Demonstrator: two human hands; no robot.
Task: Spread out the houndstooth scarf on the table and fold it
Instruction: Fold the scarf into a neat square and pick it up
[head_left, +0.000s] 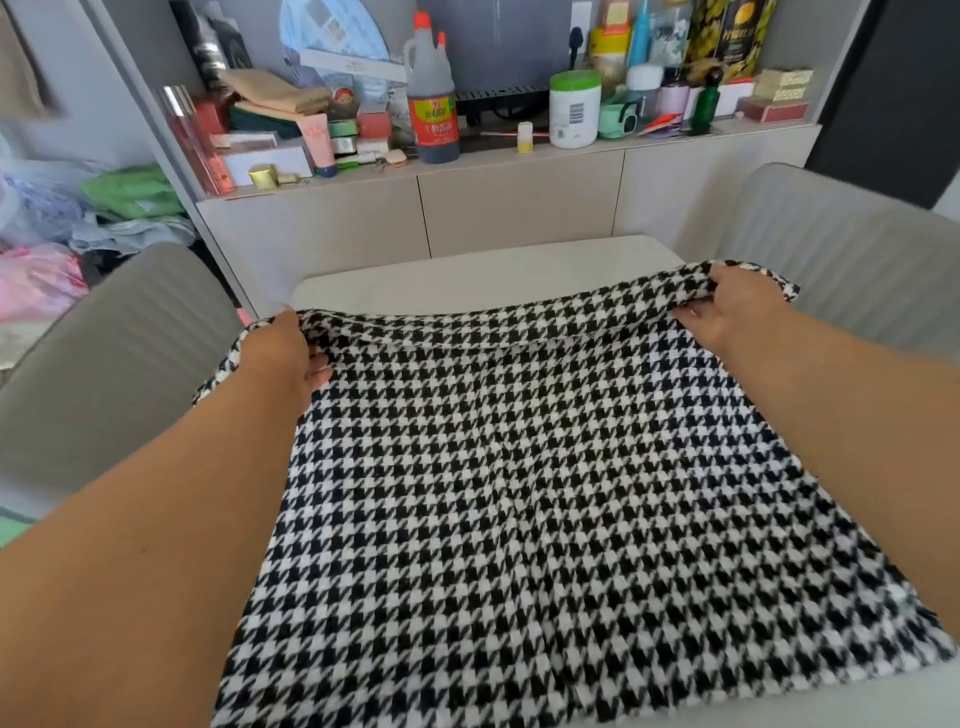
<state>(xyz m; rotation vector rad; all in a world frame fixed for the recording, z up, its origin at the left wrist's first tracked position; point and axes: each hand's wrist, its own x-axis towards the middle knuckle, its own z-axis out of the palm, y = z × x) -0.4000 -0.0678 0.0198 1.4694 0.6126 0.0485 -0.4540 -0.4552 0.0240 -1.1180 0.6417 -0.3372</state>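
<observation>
Scarf (519, 467) soft, limp, light; drapes over bench (467, 280). Left hand (280, 348) and right hand (737, 312) grip clamped on far edge; best hold at corners.

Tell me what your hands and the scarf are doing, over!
Left hand and right hand each grip the far edge. Houndstooth scarf lies spread over the table. Nothing in the way.

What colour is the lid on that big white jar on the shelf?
Green. The white jar has a green lid, seen clearly in the head view.
</observation>
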